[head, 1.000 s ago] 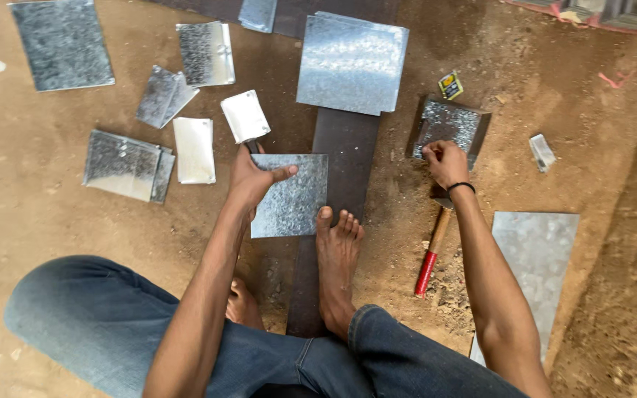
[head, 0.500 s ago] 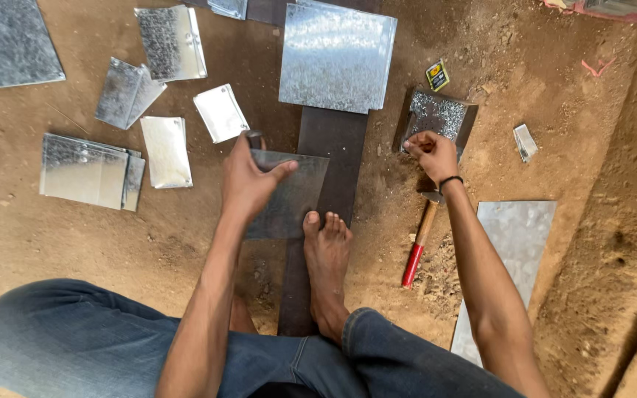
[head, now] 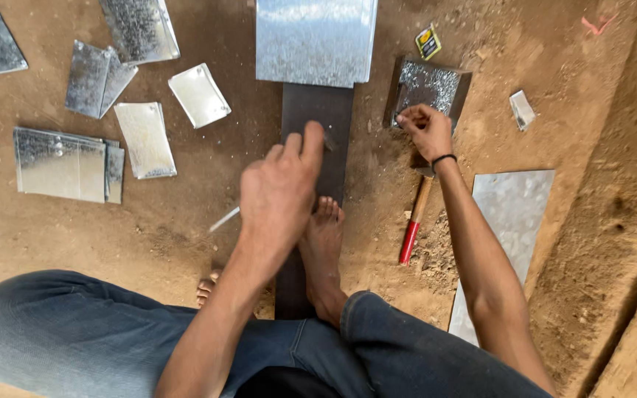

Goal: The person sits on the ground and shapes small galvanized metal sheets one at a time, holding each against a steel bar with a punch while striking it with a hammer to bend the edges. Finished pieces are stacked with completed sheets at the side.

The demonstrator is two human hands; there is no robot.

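Observation:
My left hand [head: 280, 193] is raised above the dark metal bar [head: 317, 116]. It grips a small galvanised sheet seen edge-on, of which only a thin sliver [head: 224, 219] shows to the left of the wrist. My bare foot [head: 322, 247] rests on the bar. My right hand [head: 425, 130], with a black wristband, has its fingertips pinched at the near edge of a shallow dark tray [head: 427, 85] of small shiny bits. Whether anything is between the fingers is too small to tell. A hammer with a red-tipped wooden handle [head: 413, 225] lies just below that hand.
A large galvanised sheet [head: 315, 40] lies over the bar's far end. Several smaller cut and folded sheets [head: 145, 138] are scattered on the dirt floor at the left. Another sheet [head: 506, 221] lies at the right beside a raised earth bank, and a small yellow packet [head: 428, 41] sits near the tray.
My left hand has lifted the small sheet off the bar and turned it on edge. The view has shifted, and my right hand stays at the tray.

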